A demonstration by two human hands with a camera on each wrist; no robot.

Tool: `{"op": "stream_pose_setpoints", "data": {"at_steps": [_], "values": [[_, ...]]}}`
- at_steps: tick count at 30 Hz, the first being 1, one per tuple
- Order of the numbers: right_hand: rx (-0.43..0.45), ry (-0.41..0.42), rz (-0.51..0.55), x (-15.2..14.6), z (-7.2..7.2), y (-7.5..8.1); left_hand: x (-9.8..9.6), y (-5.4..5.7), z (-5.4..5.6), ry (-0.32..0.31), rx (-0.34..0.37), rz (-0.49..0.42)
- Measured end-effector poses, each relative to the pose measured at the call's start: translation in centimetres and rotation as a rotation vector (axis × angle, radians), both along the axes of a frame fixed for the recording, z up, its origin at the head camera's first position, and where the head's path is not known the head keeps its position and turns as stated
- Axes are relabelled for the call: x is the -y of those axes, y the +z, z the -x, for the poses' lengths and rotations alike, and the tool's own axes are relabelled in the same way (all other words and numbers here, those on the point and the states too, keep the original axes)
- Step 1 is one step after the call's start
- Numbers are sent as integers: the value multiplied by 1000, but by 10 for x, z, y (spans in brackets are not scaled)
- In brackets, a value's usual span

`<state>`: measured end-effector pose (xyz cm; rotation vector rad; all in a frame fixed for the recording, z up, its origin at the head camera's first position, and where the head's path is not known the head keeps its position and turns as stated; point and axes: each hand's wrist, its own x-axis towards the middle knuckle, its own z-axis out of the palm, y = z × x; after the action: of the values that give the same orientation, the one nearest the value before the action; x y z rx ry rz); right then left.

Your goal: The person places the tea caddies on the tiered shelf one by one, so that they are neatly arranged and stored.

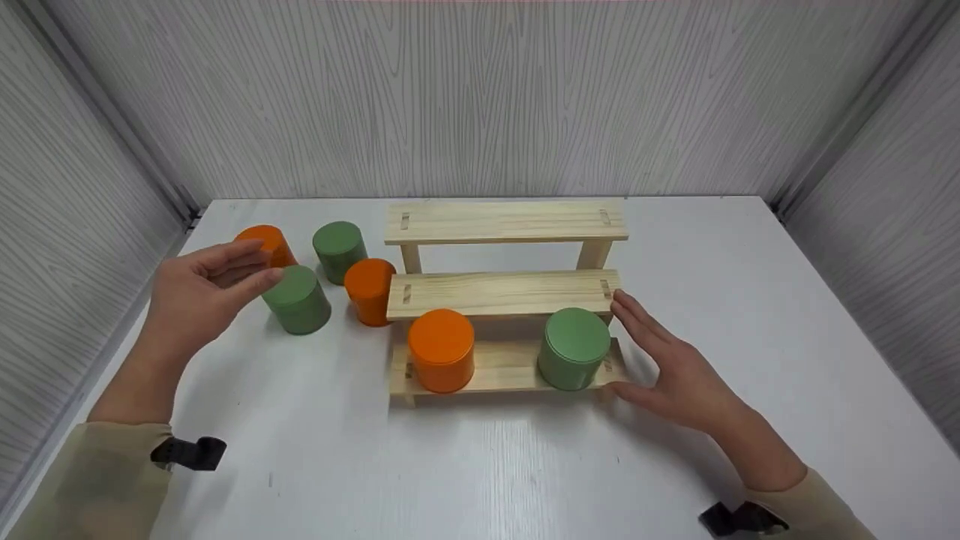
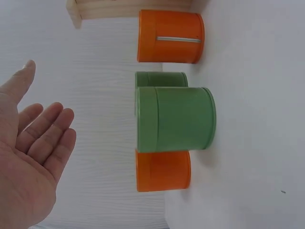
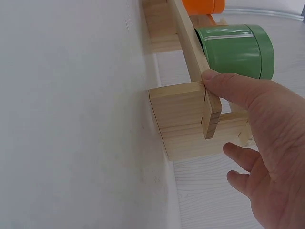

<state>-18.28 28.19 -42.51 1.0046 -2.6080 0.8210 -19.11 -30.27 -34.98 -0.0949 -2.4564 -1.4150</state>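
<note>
My left hand (image 1: 196,296) hovers with nothing in it over the left group of lidded tins. Nearest to it is a green tin (image 2: 176,119), with an orange tin (image 1: 274,246) partly hidden behind the fingers. At the right end of a three-step wooden rack (image 1: 502,292), my right hand (image 1: 679,379) has its fingers extended near the middle step. Its thumb (image 3: 228,86) touches the front of the lowest step's end. On that lowest step stand an orange tin (image 1: 441,351) at the left and a green tin (image 1: 574,349) at the right.
Another green tin (image 1: 339,251) and another orange tin (image 1: 370,291) stand upright on the white table (image 1: 480,465), left of the rack. Grey wood-grain panels (image 1: 480,97) enclose the table at the back and sides.
</note>
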Motion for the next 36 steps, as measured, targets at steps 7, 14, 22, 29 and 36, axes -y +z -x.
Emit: {"op": "stream_pose_setpoints", "data": {"at_steps": [7,14,22,29,36], "values": [[-10,-8,-18,0,0,0,15,-15,4,15,148,90],[-16,-1,-12,0,1,0,18,-21,9,-17,280,132],[-23,-10,-23,-1,1,0,22,-33,18,-58,337,175],[-19,-28,-38,-1,0,1,26,-43,25,-61,369,165],[-11,-37,-41,-1,-1,2,26,-50,29,-79,427,135]]}}
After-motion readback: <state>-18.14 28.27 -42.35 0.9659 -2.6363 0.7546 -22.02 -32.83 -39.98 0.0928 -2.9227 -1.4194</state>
